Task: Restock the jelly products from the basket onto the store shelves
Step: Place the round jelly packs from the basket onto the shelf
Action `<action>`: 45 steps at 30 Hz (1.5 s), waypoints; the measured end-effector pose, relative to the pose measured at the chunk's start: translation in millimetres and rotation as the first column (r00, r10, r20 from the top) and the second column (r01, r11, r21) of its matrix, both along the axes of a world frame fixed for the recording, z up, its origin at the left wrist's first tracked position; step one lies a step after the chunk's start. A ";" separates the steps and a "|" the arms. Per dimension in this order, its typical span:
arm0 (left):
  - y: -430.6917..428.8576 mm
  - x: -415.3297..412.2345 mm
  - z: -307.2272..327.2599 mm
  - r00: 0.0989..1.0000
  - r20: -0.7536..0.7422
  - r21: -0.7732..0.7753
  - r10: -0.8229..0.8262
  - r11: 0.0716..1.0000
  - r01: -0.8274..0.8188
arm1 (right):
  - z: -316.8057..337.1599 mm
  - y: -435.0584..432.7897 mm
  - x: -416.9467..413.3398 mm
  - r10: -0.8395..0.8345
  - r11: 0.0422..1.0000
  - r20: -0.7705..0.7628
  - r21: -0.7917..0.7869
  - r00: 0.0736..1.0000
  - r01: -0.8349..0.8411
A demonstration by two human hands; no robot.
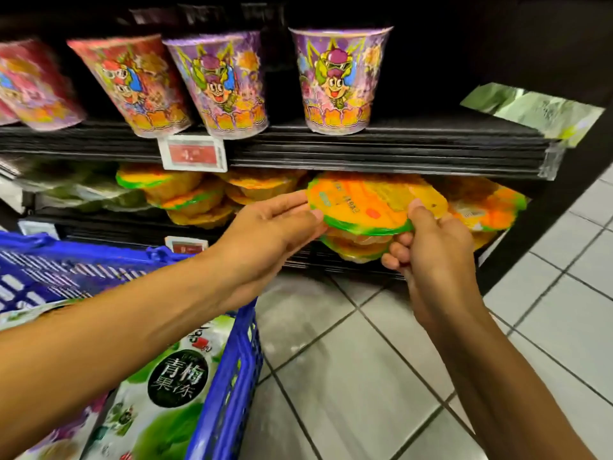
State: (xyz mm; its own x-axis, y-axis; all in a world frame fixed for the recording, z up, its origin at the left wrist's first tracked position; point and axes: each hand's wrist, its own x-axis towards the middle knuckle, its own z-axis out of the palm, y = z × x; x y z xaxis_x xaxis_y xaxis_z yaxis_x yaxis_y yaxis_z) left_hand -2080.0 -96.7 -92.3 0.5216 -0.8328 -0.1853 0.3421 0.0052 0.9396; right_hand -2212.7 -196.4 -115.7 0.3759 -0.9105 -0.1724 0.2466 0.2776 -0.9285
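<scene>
My left hand (275,227) pinches the orange jelly cup (365,207) by its left rim and my right hand (438,247) clamps its right rim, tilted just under the upper shelf edge (365,154), above the stacked cups (355,249).

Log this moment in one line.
item: round orange green-rimmed jelly cup; left hand: holds rim; right hand: pinches rim; place: lower shelf front

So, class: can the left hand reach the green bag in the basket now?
Probably, once freed: the left hand pinches the orange jelly cup, but the green bag lies uncovered in the basket nearby.
</scene>
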 end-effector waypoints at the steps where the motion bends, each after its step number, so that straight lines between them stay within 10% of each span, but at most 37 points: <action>1: -1.9 -0.4 0.7 1.000 -0.018 -0.017 -0.017 1.000 0.017 | -0.1 -2.1 1.3 0.000 1.000 -0.002 -0.011 1.000 0.000; 15: -6.5 9.6 -6.8 0.990 -0.138 -0.032 -0.033 0.999 0.028 | -10.7 -9.9 0.7 0.022 0.997 0.048 -0.080 0.999 -0.018; 24: 25.9 22.9 -9.7 0.990 -0.130 -0.004 0.055 0.998 -0.056 | -2.5 30.5 6.9 -0.283 0.945 0.116 -0.139 0.952 0.297; 31: 79.3 51.1 -16.3 0.995 0.041 0.066 0.094 0.993 -0.097 | 4.4 101.2 34.7 0.378 0.885 -0.005 -0.294 0.926 -0.362; 40: 169.2 124.0 -44.1 0.950 0.219 0.229 0.221 0.935 -0.270 | -16.8 134.7 72.4 0.714 0.561 -0.226 -0.381 0.662 -0.735; 45: 211.1 141.9 -35.5 0.933 0.277 0.390 0.228 0.861 -0.327 | -25.3 140.4 81.7 0.779 0.362 -0.481 -0.180 0.402 -0.915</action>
